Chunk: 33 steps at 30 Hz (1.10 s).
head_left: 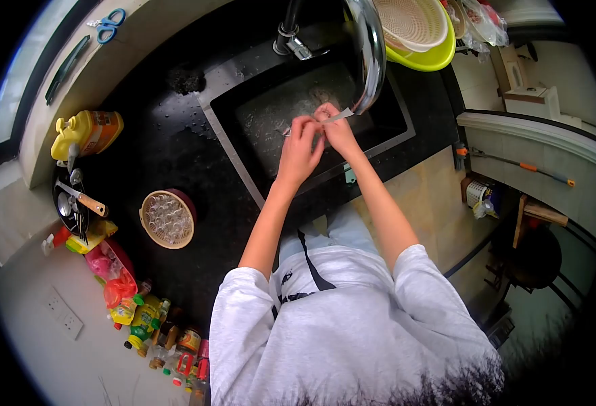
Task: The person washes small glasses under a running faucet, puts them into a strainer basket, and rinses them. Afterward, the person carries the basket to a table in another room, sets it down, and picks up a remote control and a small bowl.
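"What does your head view give you?"

"At twelve o'clock, over the sink, my right hand appears to hold a pale strip in a narrow pinch. My left hand curls at the strip's nine o'clock end; I can't tell whether its fingertips grip anything."

"And around them?"

"The faucet bends down at one o'clock, its tip just beside the strip's outer end. At nine, a basket of clear pieces sits on the counter, well apart from my hands."

"Where could I come unstuck?"

"If my fingers are wet, the strip could slide out and drop into the sink. A hard, uneven pull might tear it. Lifting toward one o'clock, I could knock my knuckles on the faucet."
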{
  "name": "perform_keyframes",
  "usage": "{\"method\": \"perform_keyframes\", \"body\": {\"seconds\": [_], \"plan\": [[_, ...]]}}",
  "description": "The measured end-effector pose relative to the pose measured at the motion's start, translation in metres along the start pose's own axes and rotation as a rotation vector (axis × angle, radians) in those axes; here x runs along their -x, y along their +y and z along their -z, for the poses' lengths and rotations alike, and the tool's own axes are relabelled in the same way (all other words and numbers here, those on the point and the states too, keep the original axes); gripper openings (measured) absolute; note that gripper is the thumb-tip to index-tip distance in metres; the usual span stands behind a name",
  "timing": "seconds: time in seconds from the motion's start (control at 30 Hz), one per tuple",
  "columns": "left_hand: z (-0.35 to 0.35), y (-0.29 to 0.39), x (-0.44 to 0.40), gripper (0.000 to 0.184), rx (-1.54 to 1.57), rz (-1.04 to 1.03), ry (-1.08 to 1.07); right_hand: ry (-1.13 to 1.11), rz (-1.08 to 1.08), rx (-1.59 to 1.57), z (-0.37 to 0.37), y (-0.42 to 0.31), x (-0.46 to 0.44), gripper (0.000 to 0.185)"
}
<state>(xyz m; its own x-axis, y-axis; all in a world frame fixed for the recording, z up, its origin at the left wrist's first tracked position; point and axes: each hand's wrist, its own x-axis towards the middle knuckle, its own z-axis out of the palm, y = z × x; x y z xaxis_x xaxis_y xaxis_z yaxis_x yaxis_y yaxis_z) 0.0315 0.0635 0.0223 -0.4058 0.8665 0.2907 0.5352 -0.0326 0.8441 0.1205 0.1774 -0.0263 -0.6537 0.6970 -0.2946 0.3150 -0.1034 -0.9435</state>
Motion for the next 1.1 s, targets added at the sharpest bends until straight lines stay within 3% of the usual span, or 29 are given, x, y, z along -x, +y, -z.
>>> {"method": "perform_keyframes", "body": {"seconds": [0.07,0.1,0.17,0.23,0.3,0.33,0.4,0.43,0.47,0.5,0.57,0.63,0.67,0.73,0.8,0.83,0.9,0.93,1.0,1.1], "plan": [[-0.004,0.003,0.001,0.015,0.063,0.370,0.202,0.074,-0.022,-0.003,-0.013,-0.003,0.004,0.022],[-0.002,-0.001,0.001,0.015,0.063,0.374,0.200,0.146,-0.039,-0.001,-0.019,-0.007,0.007,0.023],[0.004,-0.013,-0.001,0.021,-0.062,0.528,-0.275,0.239,-0.049,0.098,-0.020,-0.018,0.010,0.027],[0.007,-0.017,0.000,0.028,-0.134,0.455,-0.309,0.201,-0.189,0.146,-0.015,-0.002,-0.002,0.044],[0.014,-0.022,0.003,0.024,-0.186,0.171,-0.282,0.096,-0.172,0.087,-0.014,0.005,-0.012,0.040],[0.014,-0.019,0.004,0.024,-0.185,0.171,-0.287,-0.003,-0.157,0.032,-0.013,0.008,-0.012,0.037],[0.013,-0.012,0.001,0.022,0.034,0.434,-0.239,0.051,-0.150,-0.066,-0.012,0.003,-0.009,0.038],[0.007,-0.016,-0.002,0.022,0.035,0.428,-0.239,0.105,-0.138,-0.163,-0.013,-0.010,-0.007,0.038],[-0.001,-0.019,-0.006,0.021,0.244,0.477,-0.147,0.151,-0.291,-0.445,-0.014,-0.023,0.002,0.033],[-0.008,-0.018,-0.011,0.020,0.456,0.526,-0.053,0.158,-0.292,-0.442,-0.013,-0.024,0.008,0.033],[-0.020,-0.016,-0.015,0.022,0.505,0.433,-0.002,0.139,-0.386,-0.711,-0.008,-0.026,0.015,0.026],[-0.018,-0.006,-0.025,0.026,0.328,0.545,-0.075,0.156,-0.392,-0.714,-0.003,-0.011,0.014,0.022],[-0.018,-0.006,-0.025,0.026,0.328,0.545,-0.078,0.126,-0.179,-0.463,-0.001,-0.003,0.014,0.021],[-0.027,-0.018,-0.025,0.040,0.086,0.566,0.094,0.097,0.035,-0.212,-0.004,-0.011,0.016,0.021],[-0.030,-0.037,-0.022,0.044,0.140,0.647,0.109,0.104,0.238,-0.007,-0.008,-0.023,0.023,0.023],[-0.031,-0.049,-0.018,0.048,0.193,0.732,0.127,0.109,0.236,-0.007,-0.006,-0.034,0.029,0.023],[-0.027,-0.059,-0.016,0.049,0.344,0.804,0.162,-0.233,-0.216,-0.480,0.002,-0.055,0.036,0.026],[-0.019,-0.052,-0.018,0.049,0.289,0.738,0.096,-0.242,-0.283,-0.561,0.006,-0.060,0.039,0.028],[-0.015,-0.048,-0.020,0.050,0.154,0.567,0.000,-0.269,-0.276,-0.440,0.021,-0.055,0.034,0.028],[-0.014,-0.055,-0.021,0.051,0.134,0.574,-0.129,-0.277,-0.245,-0.248,0.029,-0.049,0.019,0.027]]}}
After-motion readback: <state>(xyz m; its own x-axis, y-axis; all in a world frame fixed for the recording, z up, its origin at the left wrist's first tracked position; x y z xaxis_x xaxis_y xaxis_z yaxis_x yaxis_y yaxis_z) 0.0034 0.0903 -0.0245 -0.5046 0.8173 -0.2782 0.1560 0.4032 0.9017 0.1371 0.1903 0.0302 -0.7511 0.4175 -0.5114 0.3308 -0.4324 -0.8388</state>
